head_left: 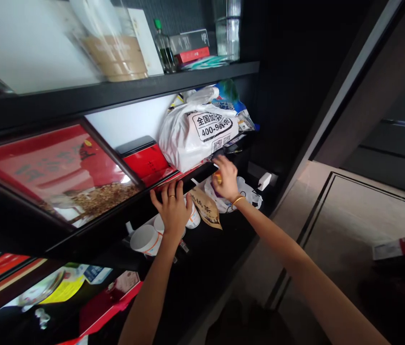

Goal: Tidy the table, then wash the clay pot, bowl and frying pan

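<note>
My left hand (172, 206) rests with fingers spread on the front edge of a black shelf (127, 211), just below a red box (148, 163). My right hand (226, 178) reaches to the same shelf edge under a white plastic bag (195, 132) printed with black characters and digits. Its fingers curl around something small and yellow-orange that I cannot name. A thin gold bangle circles the right wrist. Below the hands lie white cups (147, 238), a brown paper pouch (207, 207) and a clear plastic bag (238, 194).
A red framed picture (55, 172) leans at the left of the middle shelf. The top shelf (174, 81) holds a jar, a green-capped bottle, boxes and a ribbed glass. Colourful packets sit behind the white bag. Red boxes lie lower left. Pale floor lies to the right.
</note>
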A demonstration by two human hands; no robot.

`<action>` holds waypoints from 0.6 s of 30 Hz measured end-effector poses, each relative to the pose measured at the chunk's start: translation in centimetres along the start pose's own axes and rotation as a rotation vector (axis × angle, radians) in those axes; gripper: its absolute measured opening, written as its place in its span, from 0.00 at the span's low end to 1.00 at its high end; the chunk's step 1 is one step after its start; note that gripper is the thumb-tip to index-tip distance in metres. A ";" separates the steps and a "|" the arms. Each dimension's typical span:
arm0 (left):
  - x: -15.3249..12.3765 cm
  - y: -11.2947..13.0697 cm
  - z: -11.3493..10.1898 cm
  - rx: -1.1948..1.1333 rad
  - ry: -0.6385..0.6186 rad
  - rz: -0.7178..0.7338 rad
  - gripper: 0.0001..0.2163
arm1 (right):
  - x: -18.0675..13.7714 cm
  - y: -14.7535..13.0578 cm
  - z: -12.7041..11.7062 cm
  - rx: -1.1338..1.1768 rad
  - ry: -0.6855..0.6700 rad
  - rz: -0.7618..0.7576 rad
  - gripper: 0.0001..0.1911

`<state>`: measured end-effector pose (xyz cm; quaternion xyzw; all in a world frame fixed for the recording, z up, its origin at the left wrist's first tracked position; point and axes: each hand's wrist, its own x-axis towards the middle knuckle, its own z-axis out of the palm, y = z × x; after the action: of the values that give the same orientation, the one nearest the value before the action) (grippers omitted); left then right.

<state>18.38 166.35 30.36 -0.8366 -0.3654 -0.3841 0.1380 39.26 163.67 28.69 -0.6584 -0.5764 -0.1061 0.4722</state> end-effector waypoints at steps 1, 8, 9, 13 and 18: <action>-0.2 -0.1 0.0 -0.006 -0.004 0.004 0.21 | 0.4 1.3 -0.2 -0.004 0.097 0.132 0.36; -1.5 -0.2 -0.2 -0.005 0.011 0.070 0.20 | 3.7 6.2 0.1 0.071 0.175 0.373 0.32; -1.6 -0.1 -0.2 -0.009 0.009 0.073 0.20 | 3.6 5.9 0.3 0.062 0.183 0.350 0.30; -1.5 0.0 -0.2 -0.055 0.002 0.067 0.20 | 2.9 4.3 0.0 -0.049 0.201 0.245 0.23; -0.6 0.5 0.1 -0.030 0.018 0.076 0.20 | 3.3 4.4 -2.0 -0.198 0.077 0.022 0.20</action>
<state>18.52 165.73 29.85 -0.8484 -0.3264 -0.3915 0.1430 44.89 164.85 29.79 -0.7035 -0.5374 -0.1827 0.4278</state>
